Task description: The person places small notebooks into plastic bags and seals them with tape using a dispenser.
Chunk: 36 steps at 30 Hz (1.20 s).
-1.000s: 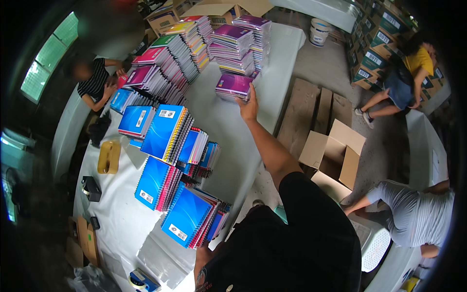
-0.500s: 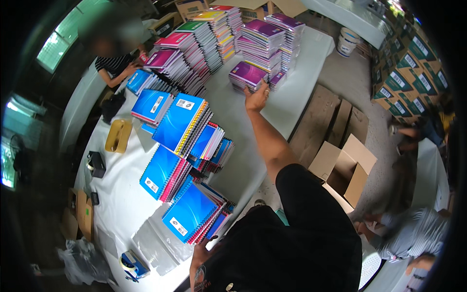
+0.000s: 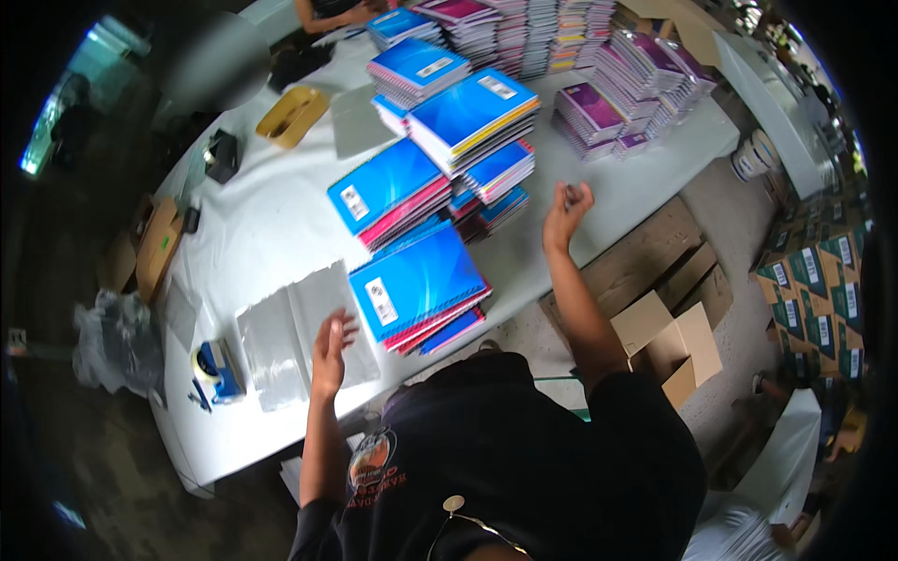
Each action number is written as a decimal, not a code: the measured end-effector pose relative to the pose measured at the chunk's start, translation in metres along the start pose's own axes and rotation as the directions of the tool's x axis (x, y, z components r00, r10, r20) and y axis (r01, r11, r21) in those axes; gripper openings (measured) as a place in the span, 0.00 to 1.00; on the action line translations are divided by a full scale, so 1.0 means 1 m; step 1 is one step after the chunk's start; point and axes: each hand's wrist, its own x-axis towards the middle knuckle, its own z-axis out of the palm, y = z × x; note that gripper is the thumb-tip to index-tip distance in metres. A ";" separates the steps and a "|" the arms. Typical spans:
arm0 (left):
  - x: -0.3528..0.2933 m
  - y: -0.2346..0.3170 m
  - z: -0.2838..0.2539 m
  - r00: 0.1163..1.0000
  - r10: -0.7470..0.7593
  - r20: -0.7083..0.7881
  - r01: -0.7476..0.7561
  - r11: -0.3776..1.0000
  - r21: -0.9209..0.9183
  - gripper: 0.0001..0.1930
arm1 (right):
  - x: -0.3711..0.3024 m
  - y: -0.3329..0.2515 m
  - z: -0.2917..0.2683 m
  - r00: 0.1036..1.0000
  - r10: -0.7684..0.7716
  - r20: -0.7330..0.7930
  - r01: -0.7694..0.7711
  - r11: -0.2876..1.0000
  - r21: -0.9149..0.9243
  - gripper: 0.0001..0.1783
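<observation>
My left hand (image 3: 331, 342) hovers with fingers apart between some clear plastic sheets (image 3: 292, 329) and the nearest stack of blue spiral notebooks (image 3: 421, 279). My right hand (image 3: 567, 213) is raised near the table's right edge, empty, its fingers loosely curled and apart. Further blue notebook stacks rise behind the near one, including a tall pile (image 3: 475, 105) and a lower one with pink-edged books (image 3: 391, 191). Beyond my right hand stands a low stack of purple spiral notebooks (image 3: 589, 114), with taller purple piles (image 3: 644, 67) next to it.
On the left of the white table (image 3: 271, 224) are a yellow tray (image 3: 292, 117), a small black box (image 3: 222, 157) and a tape dispenser (image 3: 217, 372). An open carton (image 3: 666, 348) sits near a wooden pallet (image 3: 645, 252) at right. Stacked cartons (image 3: 812, 304) stand further right.
My right hand has left the purple notebooks and drawn back toward me. My left hand has risen from beside the near blue stack and moved left. The view has turned leftward.
</observation>
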 end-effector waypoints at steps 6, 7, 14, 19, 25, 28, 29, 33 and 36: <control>0.011 0.059 0.014 0.964 -0.160 0.214 0.241 0.864 -0.442 0.42 | -0.143 -0.117 -0.057 0.915 0.159 0.371 -0.200 0.977 0.075 0.27; 0.015 0.068 0.021 0.949 -0.187 0.253 0.278 0.876 -0.395 0.44 | -0.150 -0.124 -0.058 0.890 0.126 0.438 -0.178 0.981 0.079 0.29; 0.017 0.089 0.025 0.895 -0.150 0.421 0.309 0.888 -0.339 0.34 | -0.175 -0.184 -0.037 0.820 0.202 0.536 -0.182 0.979 -0.091 0.42; -0.007 0.068 0.003 0.898 0.214 0.385 0.070 0.793 -0.605 0.26 | -0.218 -0.247 -0.038 0.898 0.042 0.438 -0.199 0.927 0.319 0.46; -0.037 0.027 -0.087 0.731 0.522 0.440 -0.423 0.852 -0.308 0.44 | -0.323 -0.282 -0.031 0.830 -0.022 0.557 -0.277 0.851 0.447 0.45; -0.048 0.024 -0.133 0.632 0.642 0.435 -0.535 0.767 -0.354 0.51 | -0.360 -0.259 -0.013 0.698 -0.233 0.677 0.012 0.949 0.315 0.45; -0.048 0.010 -0.147 0.664 0.613 0.427 -0.557 0.787 -0.264 0.53 | -0.371 -0.247 -0.003 0.599 -0.242 0.764 0.009 0.955 0.297 0.45; -0.044 -0.070 -0.198 0.889 0.433 0.147 -0.422 0.901 -0.100 0.44 | -0.422 -0.206 0.059 0.406 -0.438 0.802 0.098 0.893 0.439 0.46; -0.051 -0.093 -0.198 0.934 0.348 0.076 -0.328 0.923 -0.199 0.46 | -0.437 -0.166 0.085 0.303 -0.445 0.843 -0.033 0.879 0.476 0.48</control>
